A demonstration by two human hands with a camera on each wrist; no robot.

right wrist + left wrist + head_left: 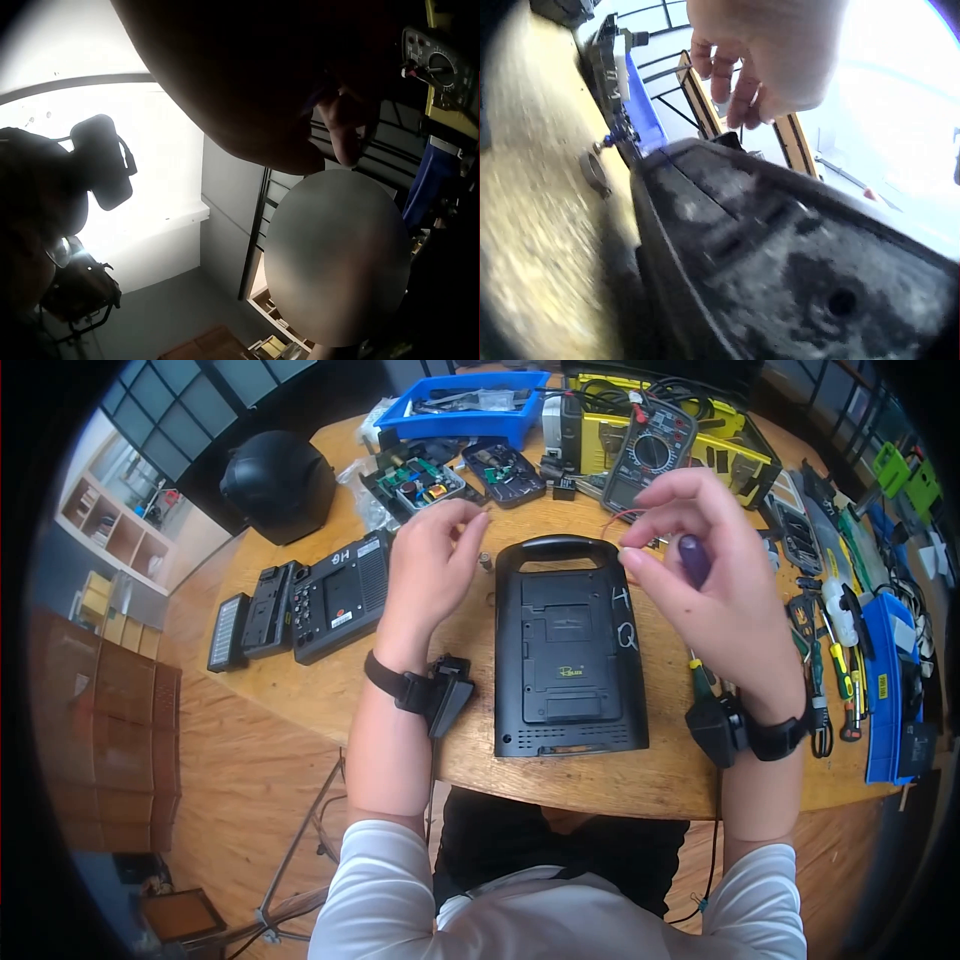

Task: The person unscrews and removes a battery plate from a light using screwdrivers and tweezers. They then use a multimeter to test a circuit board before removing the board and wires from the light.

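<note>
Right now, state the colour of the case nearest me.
The case is black, clearest in the head view.

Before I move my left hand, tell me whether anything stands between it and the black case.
Nothing visible blocks it: in the head view, your left hand is raised just left of the black case. Only a small part sits on the table between them, and it looks too low to obstruct.
</note>
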